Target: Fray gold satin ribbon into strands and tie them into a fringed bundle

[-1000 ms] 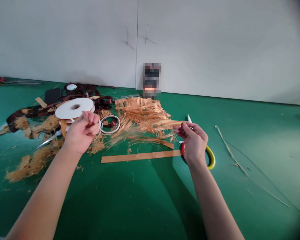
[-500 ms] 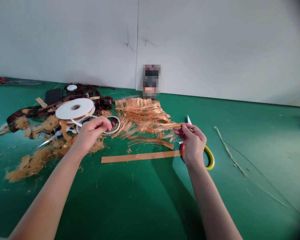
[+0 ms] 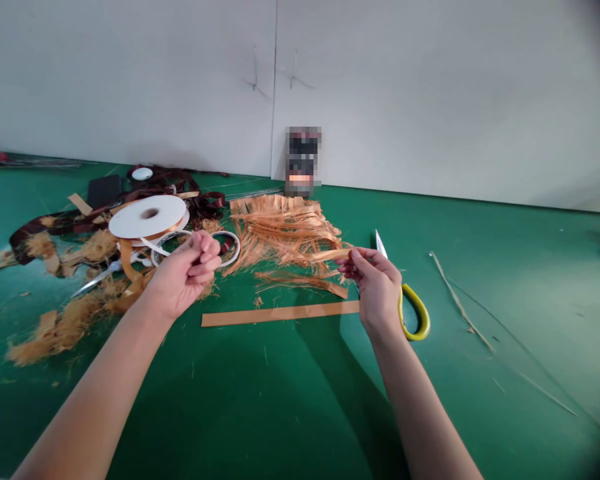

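The right hand (image 3: 376,288) pinches a frayed orange strip (image 3: 327,255) up in the air, while the curled left hand (image 3: 186,275) closes on something too hidden to tell

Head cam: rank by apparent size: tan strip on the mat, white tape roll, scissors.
1. Tan strip, clearly longest.
2 and 3. White tape roll and scissors: too close to rank, since the right hand partly hides the scissors.

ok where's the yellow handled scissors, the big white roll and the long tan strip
yellow-handled scissors (image 3: 421,310), head view, on the yellow handle loop
big white roll (image 3: 127,225), head view, on its flat top face
long tan strip (image 3: 280,313), head view, near its middle
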The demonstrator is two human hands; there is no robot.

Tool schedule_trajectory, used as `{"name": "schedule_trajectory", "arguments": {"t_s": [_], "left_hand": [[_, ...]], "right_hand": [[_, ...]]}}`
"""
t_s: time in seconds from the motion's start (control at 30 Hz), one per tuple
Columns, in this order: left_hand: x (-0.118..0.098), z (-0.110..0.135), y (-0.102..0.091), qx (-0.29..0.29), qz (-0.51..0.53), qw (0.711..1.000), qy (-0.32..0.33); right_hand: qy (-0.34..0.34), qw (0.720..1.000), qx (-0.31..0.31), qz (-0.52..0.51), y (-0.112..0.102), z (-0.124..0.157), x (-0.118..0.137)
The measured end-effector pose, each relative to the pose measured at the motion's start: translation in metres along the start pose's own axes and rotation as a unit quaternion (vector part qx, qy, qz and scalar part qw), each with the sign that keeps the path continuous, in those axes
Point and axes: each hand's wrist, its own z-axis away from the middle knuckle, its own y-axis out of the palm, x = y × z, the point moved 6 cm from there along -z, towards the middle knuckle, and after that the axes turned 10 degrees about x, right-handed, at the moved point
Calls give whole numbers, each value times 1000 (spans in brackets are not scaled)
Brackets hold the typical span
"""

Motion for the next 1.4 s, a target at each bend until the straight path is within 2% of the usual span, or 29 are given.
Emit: {"name": "schedule_trajectory", "arguments": {"t_s": [0.07,0.1,0.2,0.27,0.33,0.4,0.53,0.6,0.73,0.9,1.0,1.1,1.17,1.3,1.37,1.4], "left_hand": [[6,0,1,12,-153,988,-33],[10,1,1,15,-237,970,-55],[17,1,1,19,-449,887,-107],[20,1,4,50,-518,844,-128],[25,2,8,108,-536,823,-155],[24,2,10,141,-511,836,-144],[11,1,8,119,-345,931,-19],[9,1,7,118,-238,964,21],[13,1,15,133,-76,988,18],[12,2,25,102,35,994,-22],[14,2,26,94,28,994,-49],[20,2,21,94,-63,990,-80],[25,4,18,95,-149,978,-112],[38,10,15,135,-301,918,-219],[41,13,17,174,-316,898,-252],[41,14,19,192,-304,899,-250]], "right_hand": [[0,1000,1,2,0,0,-1],[0,1000,1,4,0,0,-1],[0,1000,5,10,1,1,0],[0,1000,8,14,3,1,0],[1,1000,9,19,4,2,0],[4,1000,8,24,4,2,-1],[15,999,3,28,1,0,-5],[22,999,3,27,0,-1,-7],[28,999,14,22,3,0,-10],[27,999,23,20,6,1,-11],[27,999,23,19,6,1,-10],[26,999,22,16,6,1,-10],[26,999,20,15,6,1,-11],[29,999,17,15,6,1,-10],[29,999,17,14,6,2,-10],[29,999,16,13,6,2,-10]]}}
